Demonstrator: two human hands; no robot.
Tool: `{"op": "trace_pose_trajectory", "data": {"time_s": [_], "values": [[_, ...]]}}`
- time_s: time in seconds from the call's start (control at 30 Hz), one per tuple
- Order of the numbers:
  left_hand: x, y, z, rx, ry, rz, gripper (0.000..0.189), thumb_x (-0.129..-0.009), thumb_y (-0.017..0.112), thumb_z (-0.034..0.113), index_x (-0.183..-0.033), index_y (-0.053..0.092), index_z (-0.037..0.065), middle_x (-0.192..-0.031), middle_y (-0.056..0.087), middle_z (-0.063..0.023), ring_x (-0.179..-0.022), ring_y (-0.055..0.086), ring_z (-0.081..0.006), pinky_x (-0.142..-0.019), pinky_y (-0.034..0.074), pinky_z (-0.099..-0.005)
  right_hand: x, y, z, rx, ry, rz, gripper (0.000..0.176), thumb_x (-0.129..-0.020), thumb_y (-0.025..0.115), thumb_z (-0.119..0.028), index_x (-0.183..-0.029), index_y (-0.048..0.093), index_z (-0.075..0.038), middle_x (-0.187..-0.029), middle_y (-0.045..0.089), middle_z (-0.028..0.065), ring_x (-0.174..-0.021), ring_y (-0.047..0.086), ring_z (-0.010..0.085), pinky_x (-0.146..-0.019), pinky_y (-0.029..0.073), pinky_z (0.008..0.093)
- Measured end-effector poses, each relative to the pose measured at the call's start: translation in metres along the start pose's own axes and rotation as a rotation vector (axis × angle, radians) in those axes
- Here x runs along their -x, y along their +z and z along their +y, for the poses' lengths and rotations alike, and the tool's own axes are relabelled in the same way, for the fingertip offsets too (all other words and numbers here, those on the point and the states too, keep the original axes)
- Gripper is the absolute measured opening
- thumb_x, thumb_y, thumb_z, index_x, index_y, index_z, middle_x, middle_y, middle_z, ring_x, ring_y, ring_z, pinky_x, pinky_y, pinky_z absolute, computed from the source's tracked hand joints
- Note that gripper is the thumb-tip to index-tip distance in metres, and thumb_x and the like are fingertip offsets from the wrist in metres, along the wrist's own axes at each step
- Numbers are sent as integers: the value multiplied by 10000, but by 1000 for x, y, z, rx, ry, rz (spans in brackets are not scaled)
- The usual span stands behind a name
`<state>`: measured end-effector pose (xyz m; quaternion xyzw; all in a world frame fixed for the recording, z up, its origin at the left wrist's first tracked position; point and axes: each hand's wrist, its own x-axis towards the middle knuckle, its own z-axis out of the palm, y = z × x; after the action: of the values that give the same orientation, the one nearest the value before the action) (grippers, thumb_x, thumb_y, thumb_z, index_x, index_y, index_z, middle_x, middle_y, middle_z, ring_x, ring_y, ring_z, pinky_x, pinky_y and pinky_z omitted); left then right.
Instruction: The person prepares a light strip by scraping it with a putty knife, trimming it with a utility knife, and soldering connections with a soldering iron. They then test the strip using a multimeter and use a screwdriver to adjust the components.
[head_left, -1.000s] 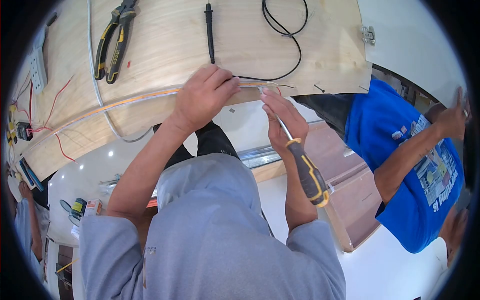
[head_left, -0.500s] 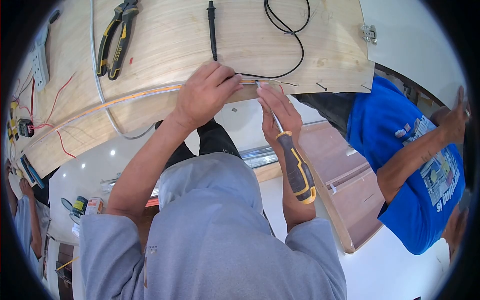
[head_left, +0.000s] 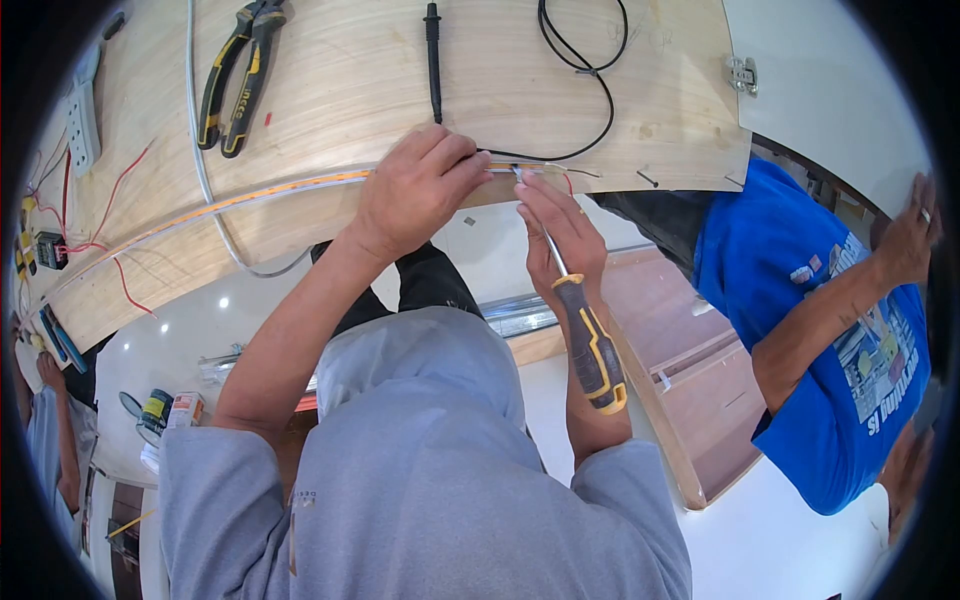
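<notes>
My left hand [head_left: 415, 190] presses down on a thin orange LED strip [head_left: 270, 195] that runs along the front edge of a curved wooden board [head_left: 350, 80]. My right hand [head_left: 558, 235] grips a screwdriver [head_left: 585, 335] with a black and yellow handle. Its metal tip points at the end of the strip, just right of my left fingers, where thin wires stick out. The fingertips of both hands nearly touch there.
Black and yellow pliers [head_left: 235, 75], a black probe [head_left: 433, 55], a looped black cable [head_left: 585, 70], a white cable [head_left: 205, 170] and red wires [head_left: 110, 230] lie on the board. A person in a blue shirt [head_left: 810, 330] stands at right. Cans [head_left: 165, 410] sit lower left.
The screwdriver handle has swung inward and closer to my body, while its tip stays at the strip's end. My left hand has hardly moved. The person at right has shifted slightly.
</notes>
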<state>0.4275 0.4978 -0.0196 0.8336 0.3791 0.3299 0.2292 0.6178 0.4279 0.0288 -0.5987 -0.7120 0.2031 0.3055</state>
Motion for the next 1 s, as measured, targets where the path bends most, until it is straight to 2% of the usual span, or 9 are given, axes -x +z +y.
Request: {"op": "trace_pose_trajectory", "data": {"time_s": [0.07, 0.17, 0.4, 0.6, 1.0], "values": [[0, 0, 0, -6, 2, -4, 210, -819, 761, 199, -974, 704, 68, -915, 626, -35, -875, 610, -218, -767, 522, -351, 0, -1, 1, 1, -19, 7, 291, -847, 713, 56, -1121, 714, -43, -1143, 720, 151, -991, 717, 306, -843, 590, 369], [-4, -1, 1, 27, 35, 52, 211, -774, 805, 130, -951, 720, 52, -881, 620, -49, -782, 590, -229, -674, 507, -356, 0, -3, -1, -6, -9, 5, 287, -843, 715, 54, -1114, 717, -43, -1141, 719, 150, -975, 717, 308, -844, 589, 375], [-5, -3, 2, 0, 55, 29, 218, -784, 795, 124, -974, 710, 59, -876, 618, -49, -782, 592, -235, -681, 500, -359, 6, -21, 4, 9, 108, 90, 204, -880, 690, 43, -1076, 723, -4, -1106, 729, 164, -1029, 717, 332, -886, 581, 394], [-7, -4, 3, -12, 63, 10, 221, -782, 793, 122, -977, 705, 68, -887, 622, -45, -788, 597, -234, -685, 496, -357, 3, -24, 0, -13, 90, 54, 202, -876, 690, 47, -1073, 716, 10, -1100, 728, 170, -1041, 714, 333, -910, 582, 399], [-6, -3, 3, -5, 74, 33, 238, -762, 798, 113, -981, 716, 73, -889, 628, -42, -780, 592, -223, -671, 495, -349, 6, -15, 8, -37, 69, 54, 333, -817, 711, 107, -1113, 726, -45, -1134, 716, 156, -1031, 709, 305, -1009, 558, 429]]}}
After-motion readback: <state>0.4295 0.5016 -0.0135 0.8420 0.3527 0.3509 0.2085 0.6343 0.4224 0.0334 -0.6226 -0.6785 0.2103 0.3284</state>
